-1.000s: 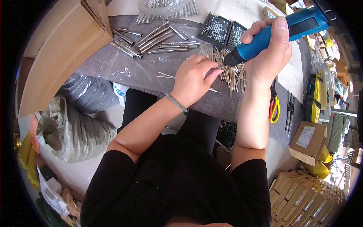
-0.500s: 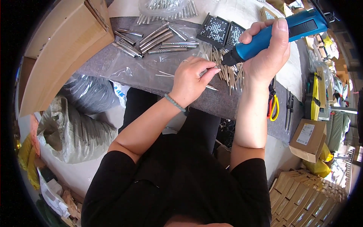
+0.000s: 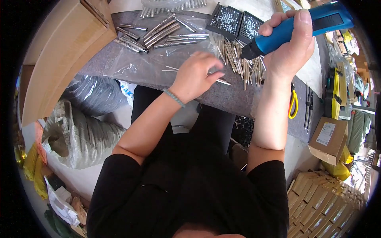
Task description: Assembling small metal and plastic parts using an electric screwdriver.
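Note:
My right hand (image 3: 291,45) grips a blue electric screwdriver (image 3: 305,25), its black tip pointing down-left over a heap of thin metal pins (image 3: 240,63) on the grey felt table (image 3: 178,75). My left hand (image 3: 196,75) rests on the felt, fingers curled toward a thin pin (image 3: 222,82) at its fingertips; whether it pinches the pin is unclear. A beaded bracelet sits on that wrist. Two black perforated trays (image 3: 236,22) lie beyond the pins.
Metal tubes (image 3: 158,31) lie on clear plastic film at the far left of the table. A cardboard box (image 3: 59,51) stands left. Yellow-handled cutters (image 3: 293,104) and dark tools lie at right. Grey sacks (image 3: 79,127) and cardboard boxes (image 3: 327,137) sit on the floor.
My left hand has slid slightly left and away from the pin heap, fingers curling. The right hand with the screwdriver stays nearly still.

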`<state>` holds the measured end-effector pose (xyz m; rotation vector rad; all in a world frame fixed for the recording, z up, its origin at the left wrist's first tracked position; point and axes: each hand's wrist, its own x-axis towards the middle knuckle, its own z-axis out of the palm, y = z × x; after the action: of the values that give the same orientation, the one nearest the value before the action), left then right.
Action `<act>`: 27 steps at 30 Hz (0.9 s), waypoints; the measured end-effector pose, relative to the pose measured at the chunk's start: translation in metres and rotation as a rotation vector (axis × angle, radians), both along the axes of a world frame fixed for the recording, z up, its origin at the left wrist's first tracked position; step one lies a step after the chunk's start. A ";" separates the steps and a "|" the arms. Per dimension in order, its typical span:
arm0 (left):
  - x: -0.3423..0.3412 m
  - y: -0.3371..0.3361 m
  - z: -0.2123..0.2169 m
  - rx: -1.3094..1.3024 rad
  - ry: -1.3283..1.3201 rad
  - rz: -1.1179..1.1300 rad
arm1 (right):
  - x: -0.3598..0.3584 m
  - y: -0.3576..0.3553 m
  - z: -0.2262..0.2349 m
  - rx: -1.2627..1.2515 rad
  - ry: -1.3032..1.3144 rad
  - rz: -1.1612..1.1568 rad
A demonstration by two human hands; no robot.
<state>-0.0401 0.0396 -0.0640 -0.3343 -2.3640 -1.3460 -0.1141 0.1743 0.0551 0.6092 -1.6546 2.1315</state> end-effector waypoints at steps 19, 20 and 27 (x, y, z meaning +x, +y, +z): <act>-0.004 0.004 -0.021 -0.342 0.060 -0.149 | 0.013 0.006 -0.046 0.102 -0.018 0.006; -0.005 0.004 -0.022 -0.328 0.076 -0.138 | 0.014 0.006 -0.048 0.102 -0.020 0.007; -0.007 0.004 -0.025 -0.343 0.123 -0.109 | 0.015 0.006 -0.059 0.069 -0.052 0.019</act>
<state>-0.0476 0.0433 -0.0885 -0.6328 -2.4964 -0.9280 -0.0992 0.1799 -0.0043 0.5968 -1.7631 2.1276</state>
